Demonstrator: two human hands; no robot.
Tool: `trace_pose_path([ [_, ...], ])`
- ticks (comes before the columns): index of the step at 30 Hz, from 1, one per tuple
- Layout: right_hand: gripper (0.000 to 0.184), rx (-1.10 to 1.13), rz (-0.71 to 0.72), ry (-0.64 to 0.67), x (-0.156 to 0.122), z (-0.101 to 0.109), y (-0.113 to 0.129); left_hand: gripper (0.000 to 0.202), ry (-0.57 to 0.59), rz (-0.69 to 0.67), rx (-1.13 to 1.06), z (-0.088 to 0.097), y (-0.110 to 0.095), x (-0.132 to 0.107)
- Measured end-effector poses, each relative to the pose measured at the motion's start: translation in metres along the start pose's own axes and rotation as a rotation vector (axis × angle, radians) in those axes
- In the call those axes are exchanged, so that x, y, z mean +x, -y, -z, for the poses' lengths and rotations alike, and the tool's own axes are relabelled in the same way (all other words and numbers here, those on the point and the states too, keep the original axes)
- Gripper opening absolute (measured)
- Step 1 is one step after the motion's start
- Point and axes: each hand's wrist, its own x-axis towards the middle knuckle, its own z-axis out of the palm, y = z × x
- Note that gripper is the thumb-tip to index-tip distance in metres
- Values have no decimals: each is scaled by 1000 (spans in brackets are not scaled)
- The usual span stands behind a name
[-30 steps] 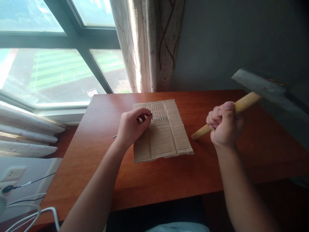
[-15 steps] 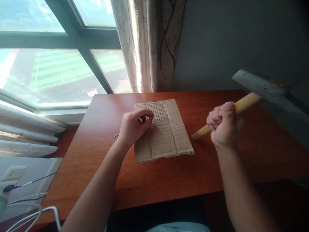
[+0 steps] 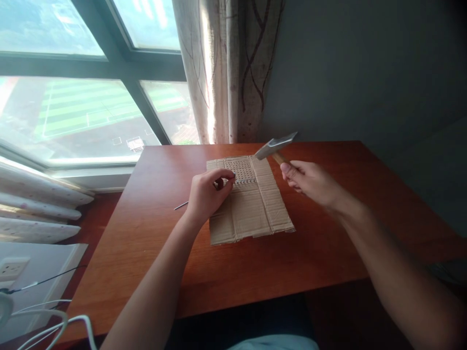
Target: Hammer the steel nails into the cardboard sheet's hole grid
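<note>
My left hand rests on a sheet of cardboard, thumb and forefinger pinched on a small dark-headed nail. The fingers hide most of it. Under them lies a pale board dotted with holes, with a row of small shiny bits along its near edge. My right hand is closed round the wooden handle of a hammer. The metal head hangs in the air above the cardboard's far right corner, up and to the right of my left hand.
A thin metal rod lies left of the cardboard, partly behind my left wrist. The brown wooden table stands against a grey wall. Curtains and a window are at the left, with white cables at the near left corner.
My right hand has swung the hammer leftward, from raised at the far right to over the cardboard. My left hand keeps its pinch at the dotted board. The view has shifted slightly.
</note>
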Motion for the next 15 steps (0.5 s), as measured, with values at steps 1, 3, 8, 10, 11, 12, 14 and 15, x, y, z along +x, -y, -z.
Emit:
trace_pose_path([
  [1, 50, -27, 11, 66, 3, 0, 6, 6, 1, 0, 2, 0, -1, 0],
  [3, 49, -43, 41, 155, 7, -1, 22, 7, 7, 1, 4, 0, -2, 0],
  [8, 45, 95, 47, 220, 9, -4, 64, 8, 10, 8, -5, 0, -3, 0],
  [10, 45, 85, 59, 231, 9, -6, 71, 7, 6, 10, -7, 0, -3, 0],
  [11, 45, 48, 70, 242, 10, -7, 71, 7, 4, 10, -7, 0, -3, 0],
  [12, 46, -3, 81, 253, 10, -9, 69, 7, 2, 10, -5, 0, -3, 0],
  [14, 49, -101, 96, 264, 11, -11, 64, 7, -2, 9, 1, 1, -4, 0],
  [15, 50, -131, 98, 263, 12, -12, 61, 7, -3, 6, 2, 1, -5, 0],
])
